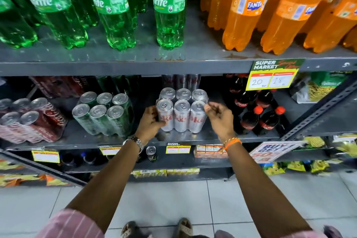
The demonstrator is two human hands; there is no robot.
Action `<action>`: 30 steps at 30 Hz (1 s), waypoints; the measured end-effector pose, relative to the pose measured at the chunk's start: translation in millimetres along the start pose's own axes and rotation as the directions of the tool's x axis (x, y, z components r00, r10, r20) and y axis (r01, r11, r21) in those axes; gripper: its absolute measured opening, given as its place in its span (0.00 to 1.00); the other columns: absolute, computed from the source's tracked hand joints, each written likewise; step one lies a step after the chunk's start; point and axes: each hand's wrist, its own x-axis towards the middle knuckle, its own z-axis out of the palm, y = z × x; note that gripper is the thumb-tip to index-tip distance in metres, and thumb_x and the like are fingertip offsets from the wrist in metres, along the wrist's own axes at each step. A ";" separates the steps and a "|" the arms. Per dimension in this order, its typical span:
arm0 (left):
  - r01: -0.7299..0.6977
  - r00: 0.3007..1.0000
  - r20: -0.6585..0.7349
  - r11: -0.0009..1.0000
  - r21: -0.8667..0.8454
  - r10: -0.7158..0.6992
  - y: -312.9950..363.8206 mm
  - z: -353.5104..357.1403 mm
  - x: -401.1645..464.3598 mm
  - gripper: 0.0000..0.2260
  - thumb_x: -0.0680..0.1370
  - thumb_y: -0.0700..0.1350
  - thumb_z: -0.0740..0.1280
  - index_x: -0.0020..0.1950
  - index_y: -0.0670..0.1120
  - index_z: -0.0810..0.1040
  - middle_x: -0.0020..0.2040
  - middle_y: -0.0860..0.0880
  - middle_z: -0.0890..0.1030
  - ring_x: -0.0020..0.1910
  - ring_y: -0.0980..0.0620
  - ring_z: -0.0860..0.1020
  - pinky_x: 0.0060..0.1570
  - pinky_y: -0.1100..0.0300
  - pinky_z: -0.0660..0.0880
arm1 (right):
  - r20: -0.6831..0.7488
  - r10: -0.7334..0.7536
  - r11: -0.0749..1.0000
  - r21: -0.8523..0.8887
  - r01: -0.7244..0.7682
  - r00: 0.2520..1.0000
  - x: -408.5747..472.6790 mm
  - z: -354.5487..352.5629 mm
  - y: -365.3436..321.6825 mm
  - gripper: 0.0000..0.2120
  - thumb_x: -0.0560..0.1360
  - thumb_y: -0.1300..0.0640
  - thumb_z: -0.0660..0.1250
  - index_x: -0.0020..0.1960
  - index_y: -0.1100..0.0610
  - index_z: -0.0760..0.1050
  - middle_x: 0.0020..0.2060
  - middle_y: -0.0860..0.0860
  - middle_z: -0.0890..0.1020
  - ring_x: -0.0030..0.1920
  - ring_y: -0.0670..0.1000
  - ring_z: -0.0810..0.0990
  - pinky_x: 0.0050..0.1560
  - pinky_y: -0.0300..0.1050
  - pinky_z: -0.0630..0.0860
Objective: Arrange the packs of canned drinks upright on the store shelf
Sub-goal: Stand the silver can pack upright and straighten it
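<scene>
Upright already, the silver six-pack of Diet Coke cans (181, 111) stands on the middle shelf (193, 136), near its front edge, two rows of three with tops up. Full cans bound together should be heavy and stiff as a block, though the clear wrap looks slick and the thin aluminium would dent if dropped; the sound hold is flat palms on the two short ends, low down, not the film on top. The left hand (149, 121) is pressed to the pack's left end, fingers curled around the corner can. The right hand (219, 115) sits just beside the right end, fingers loosely bent; whether it touches is unclear.

Leftward, a green six-pack (104, 113) stands upright, and beyond it red Coca-Cola can packs (32, 119) lean or lie tilted, seemingly still to be righted. Right of the silver pack stand Coca-Cola bottles (258, 114).
</scene>
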 end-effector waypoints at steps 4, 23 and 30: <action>0.029 0.999 0.021 0.992 0.125 -0.032 -27.3 4.3 12.1 0.35 0.59 0.46 0.80 0.63 0.49 0.69 0.60 0.48 0.81 0.59 0.47 0.80 0.60 0.46 0.78 | 0.162 0.028 0.999 -0.031 -0.024 0.986 -16.6 13.9 22.1 0.28 0.59 0.51 0.83 0.55 0.57 0.78 0.49 0.51 0.86 0.49 0.47 0.85 0.54 0.46 0.82; -0.139 0.982 -0.067 0.910 0.390 0.178 -33.1 28.0 -8.1 0.29 0.70 0.46 0.74 0.68 0.43 0.69 0.66 0.44 0.76 0.65 0.46 0.76 0.65 0.55 0.72 | 0.203 -0.079 0.971 -0.206 0.121 0.976 -17.3 2.7 28.8 0.26 0.64 0.44 0.78 0.58 0.53 0.78 0.54 0.50 0.85 0.55 0.50 0.84 0.59 0.53 0.82; -0.143 0.982 -0.059 0.913 0.383 0.179 -37.5 29.1 -3.8 0.29 0.70 0.46 0.74 0.68 0.43 0.68 0.66 0.45 0.75 0.66 0.47 0.74 0.65 0.59 0.70 | 0.203 -0.077 0.969 -0.214 0.121 0.976 -13.4 3.9 35.7 0.26 0.63 0.42 0.77 0.57 0.52 0.78 0.54 0.50 0.85 0.55 0.49 0.84 0.59 0.55 0.82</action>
